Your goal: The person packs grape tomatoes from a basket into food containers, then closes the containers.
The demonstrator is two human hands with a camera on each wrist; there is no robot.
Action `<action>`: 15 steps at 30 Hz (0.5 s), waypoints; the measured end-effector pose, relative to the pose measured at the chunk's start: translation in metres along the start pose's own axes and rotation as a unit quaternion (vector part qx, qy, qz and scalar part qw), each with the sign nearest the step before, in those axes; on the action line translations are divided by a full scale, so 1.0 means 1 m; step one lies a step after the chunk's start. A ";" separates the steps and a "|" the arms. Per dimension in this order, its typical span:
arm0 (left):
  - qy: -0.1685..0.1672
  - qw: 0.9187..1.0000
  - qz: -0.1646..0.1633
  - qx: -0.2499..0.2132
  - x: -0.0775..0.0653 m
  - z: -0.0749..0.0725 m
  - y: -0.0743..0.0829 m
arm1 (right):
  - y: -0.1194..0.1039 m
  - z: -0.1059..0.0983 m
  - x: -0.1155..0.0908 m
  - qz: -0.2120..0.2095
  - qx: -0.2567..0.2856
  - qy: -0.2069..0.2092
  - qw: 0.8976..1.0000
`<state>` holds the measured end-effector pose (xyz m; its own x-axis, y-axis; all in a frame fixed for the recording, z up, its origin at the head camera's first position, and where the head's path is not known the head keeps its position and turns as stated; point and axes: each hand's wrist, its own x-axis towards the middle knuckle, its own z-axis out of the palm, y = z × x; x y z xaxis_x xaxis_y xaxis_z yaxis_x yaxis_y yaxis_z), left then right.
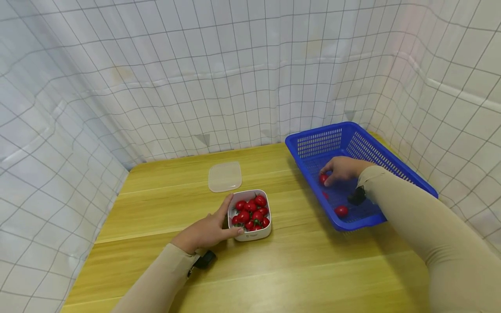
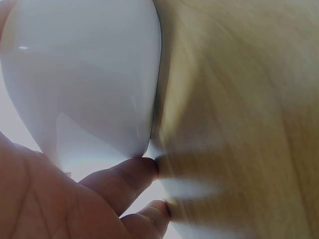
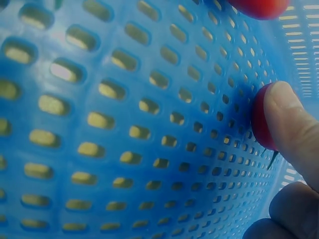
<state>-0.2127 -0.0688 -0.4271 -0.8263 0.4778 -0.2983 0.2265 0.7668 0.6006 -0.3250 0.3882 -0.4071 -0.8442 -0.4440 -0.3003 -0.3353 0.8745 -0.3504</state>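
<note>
In the head view, my left hand [image 1: 211, 228] holds the left side of a white square container [image 1: 256, 235], its thumb at the near rim and fingers by the far-left corner. Several red cherry tomatoes [image 1: 250, 213] with green stems fill the container. Close up in the left wrist view, fingers [image 2: 119, 184] touch the container's smooth wall [image 2: 89, 74]. Inside a blue basket [image 1: 313, 182], my right hand [image 1: 342, 168] pinches a cherry tomato [image 1: 323, 178] between thumb and fingers. That tomato [image 3: 260, 117] sits against the slotted basket floor in the right wrist view.
Another cherry tomato [image 1: 341, 211] lies near the basket's front corner, and a bit of red shows by the left wall. Behind the container, a translucent lid [image 1: 225, 177] lies flat on the wooden table [image 1: 156, 213]. White gridded curtains [image 1: 242, 78] enclose the table's back and sides.
</note>
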 end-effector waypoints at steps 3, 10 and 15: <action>-0.001 1.000 -0.003 0.000 0.000 0.000 0.001 | 0.000 0.000 0.000 -0.005 -0.009 -0.001 1.000; -0.001 1.000 -0.002 0.003 -0.001 0.000 0.001 | 0.002 0.001 0.001 -0.002 -0.004 0.001 1.000; -0.002 1.000 -0.007 0.008 -0.001 -0.001 0.001 | 0.000 0.003 -0.001 0.017 0.019 0.001 1.000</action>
<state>-0.2119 -0.0687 -0.4258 -0.8276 0.4680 -0.3098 0.2226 0.7804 0.5844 -0.3235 0.3880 -0.4092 -0.8555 -0.4138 -0.3112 -0.2905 0.8811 -0.3732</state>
